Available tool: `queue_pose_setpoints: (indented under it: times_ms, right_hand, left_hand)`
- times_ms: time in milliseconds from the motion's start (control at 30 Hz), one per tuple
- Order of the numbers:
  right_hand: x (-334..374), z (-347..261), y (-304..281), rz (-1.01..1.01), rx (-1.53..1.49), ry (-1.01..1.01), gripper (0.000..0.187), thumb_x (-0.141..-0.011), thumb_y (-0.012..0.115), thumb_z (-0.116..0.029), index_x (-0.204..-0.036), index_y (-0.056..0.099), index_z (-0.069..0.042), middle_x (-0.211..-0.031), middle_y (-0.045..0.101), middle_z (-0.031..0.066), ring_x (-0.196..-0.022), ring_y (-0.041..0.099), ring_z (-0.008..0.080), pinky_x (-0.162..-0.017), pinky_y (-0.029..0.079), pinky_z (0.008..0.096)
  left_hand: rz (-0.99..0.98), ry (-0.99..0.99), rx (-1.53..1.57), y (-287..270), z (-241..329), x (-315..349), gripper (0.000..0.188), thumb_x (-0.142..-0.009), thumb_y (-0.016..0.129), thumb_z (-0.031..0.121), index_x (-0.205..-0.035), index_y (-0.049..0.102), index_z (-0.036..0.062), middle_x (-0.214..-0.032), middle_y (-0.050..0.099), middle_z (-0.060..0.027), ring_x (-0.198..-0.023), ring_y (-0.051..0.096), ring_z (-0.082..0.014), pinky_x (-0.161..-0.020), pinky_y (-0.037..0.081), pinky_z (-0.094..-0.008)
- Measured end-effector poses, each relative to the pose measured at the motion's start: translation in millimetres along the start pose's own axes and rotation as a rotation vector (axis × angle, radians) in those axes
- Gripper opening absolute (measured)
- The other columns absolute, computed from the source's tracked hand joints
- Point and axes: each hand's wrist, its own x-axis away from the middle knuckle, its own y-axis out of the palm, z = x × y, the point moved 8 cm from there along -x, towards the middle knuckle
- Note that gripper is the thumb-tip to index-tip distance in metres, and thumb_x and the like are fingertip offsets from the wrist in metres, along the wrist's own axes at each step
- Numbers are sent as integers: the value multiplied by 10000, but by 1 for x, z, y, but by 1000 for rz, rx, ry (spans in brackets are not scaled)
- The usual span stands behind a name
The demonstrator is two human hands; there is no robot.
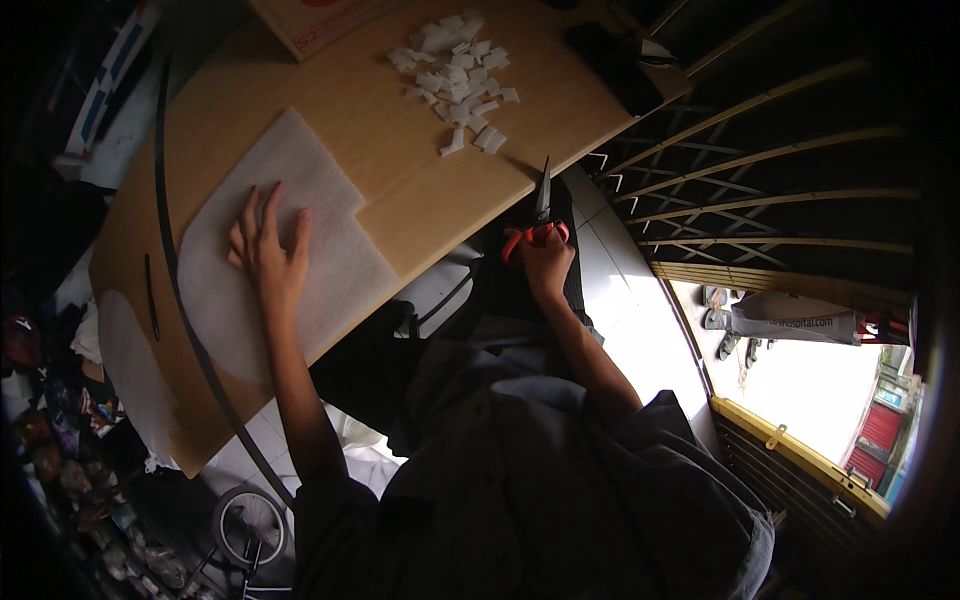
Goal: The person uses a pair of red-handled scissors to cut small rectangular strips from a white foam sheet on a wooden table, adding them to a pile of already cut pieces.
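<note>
While left hand (268, 250) lies spread on the foam sheet (285, 245), right hand (545, 262) grips scissors (538, 222); cut pieces (458, 75) piled beyond sheet, most uncut.

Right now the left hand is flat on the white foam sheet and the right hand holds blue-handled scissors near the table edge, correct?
Not quite: the handles are red-orange, not blue. The head view shows the right hand holding the scissors at the edge of the wooden table, blades pointing toward the pile of cut white pieces. The left hand does lie flat on the white foam sheet.
</note>
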Motion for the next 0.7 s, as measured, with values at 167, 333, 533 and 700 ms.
queue_pose_setpoints:
  times_ms: [167, 333, 533, 700]
  right_hand:
    - [28, -37, 1, -397, -314, -78, 202, -815, 751, -93, -932, 616, 0, -741, 664, 33, -719, 664, 117, -632, 526, 282]
    - [67, -97, -21, -806, -750, 97, 218, -872, 719, -113, -984, 558, -17, -863, 575, 1, -747, 549, 73, -650, 460, 246]
    - [91, -117, -36, -1180, -614, 181, 248, -903, 698, -179, -1027, 565, -9, -815, 599, 3, -739, 583, 71, -618, 478, 240]
    - [109, -131, -39, -1414, -538, 137, 577, -860, 736, -344, -1229, 528, 47, -909, 674, 90, -792, 701, 152, -686, 550, 269]
  left_hand:
    - [-3, -8, 13, -3, 3, 1, 536, -957, 560, 546, -1415, 560, 266, -1547, 428, -61, -1402, 347, -347, -1138, 194, -559]
    - [17, -7, 6, -8, 7, 2, 507, -935, 621, 463, -1393, 581, 249, -1525, 449, -66, -1388, 370, -328, -1129, 209, -529]
    - [16, 14, -20, -6, 8, 0, 498, -933, 627, 445, -1389, 580, 252, -1525, 445, -75, -1382, 373, -323, -1110, 223, -537]
    - [-7, -12, -2, -5, 8, -1, 497, -942, 613, 460, -1394, 568, 258, -1532, 436, -61, -1392, 364, -325, -1111, 211, -565]
